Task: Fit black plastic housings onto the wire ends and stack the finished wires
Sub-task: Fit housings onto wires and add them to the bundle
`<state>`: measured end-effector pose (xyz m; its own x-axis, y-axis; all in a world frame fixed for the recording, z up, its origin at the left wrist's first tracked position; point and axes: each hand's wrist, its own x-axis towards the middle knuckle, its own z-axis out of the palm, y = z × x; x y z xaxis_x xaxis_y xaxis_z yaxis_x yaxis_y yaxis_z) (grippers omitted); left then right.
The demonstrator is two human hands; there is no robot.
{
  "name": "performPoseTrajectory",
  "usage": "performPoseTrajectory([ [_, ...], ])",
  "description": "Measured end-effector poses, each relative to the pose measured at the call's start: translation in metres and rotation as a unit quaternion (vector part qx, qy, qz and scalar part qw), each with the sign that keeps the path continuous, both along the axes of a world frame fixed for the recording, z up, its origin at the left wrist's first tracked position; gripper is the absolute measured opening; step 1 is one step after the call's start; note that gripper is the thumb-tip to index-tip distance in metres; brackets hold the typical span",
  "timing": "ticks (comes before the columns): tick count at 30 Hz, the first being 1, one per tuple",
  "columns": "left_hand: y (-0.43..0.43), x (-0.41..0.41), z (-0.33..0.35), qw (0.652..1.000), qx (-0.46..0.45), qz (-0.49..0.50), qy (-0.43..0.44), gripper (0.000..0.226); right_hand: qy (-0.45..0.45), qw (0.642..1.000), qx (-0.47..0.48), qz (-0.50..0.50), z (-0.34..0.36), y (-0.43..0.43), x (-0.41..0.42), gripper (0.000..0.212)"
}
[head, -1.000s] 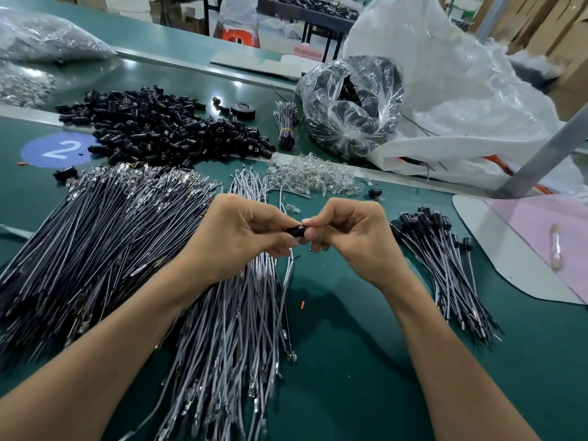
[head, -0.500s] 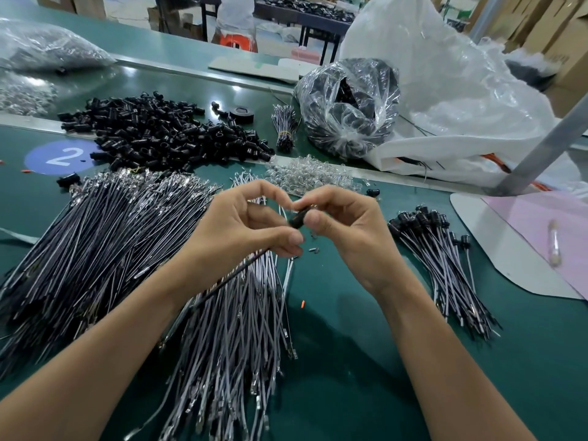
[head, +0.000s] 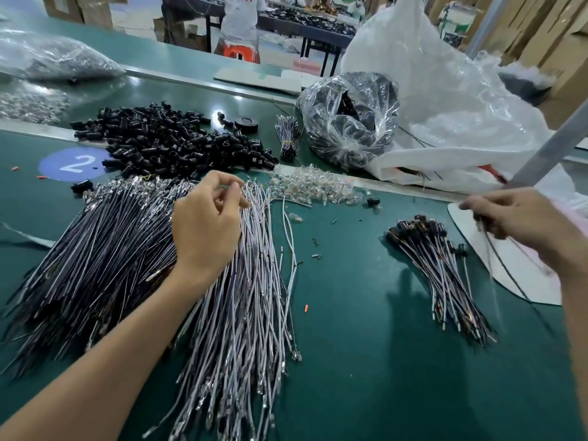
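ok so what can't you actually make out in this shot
Head view only.
right hand: motion blur; the wire it holds is a smear, its end unreadable.
left hand: its back hides whether the fingertips pinch anything from the white wire pile.
clear bag: glare and creases hide its dark contents.
dark wire pile: cut off by the left edge.

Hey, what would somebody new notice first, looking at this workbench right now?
A broad fan of dark wires at the left and another of pale grey wires in the middle cover the near green table, the left hand over the pale ones. Behind lies a heap of black plastic housings; at the right, the right hand grips thin wires beside a small stack of finished wires.
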<state>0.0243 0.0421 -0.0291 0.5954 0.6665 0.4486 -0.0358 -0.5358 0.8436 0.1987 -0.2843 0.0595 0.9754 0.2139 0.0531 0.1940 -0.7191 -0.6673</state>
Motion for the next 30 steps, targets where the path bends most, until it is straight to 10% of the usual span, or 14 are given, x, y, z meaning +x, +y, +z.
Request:
performPoseTrajectory([
  [5, 0.014, -0.003, 0.011, 0.993, 0.028, 0.102, 0.054, 0.023, -0.072, 0.972, -0.224, -0.029, -0.008, 0.025, -0.005, 0.037],
  [13, 0.043, -0.015, 0.036, 0.909, 0.128, -0.06, 0.392, 0.013, -0.261, 0.961, -0.049, 0.078, -0.025, 0.119, -0.059, 0.017],
  [30, 0.037, -0.017, 0.023, 0.889, 0.132, -0.069, 0.433, 0.02, -0.159, 0.975, 0.057, 0.145, -0.089, 0.169, -0.089, 0.012],
])
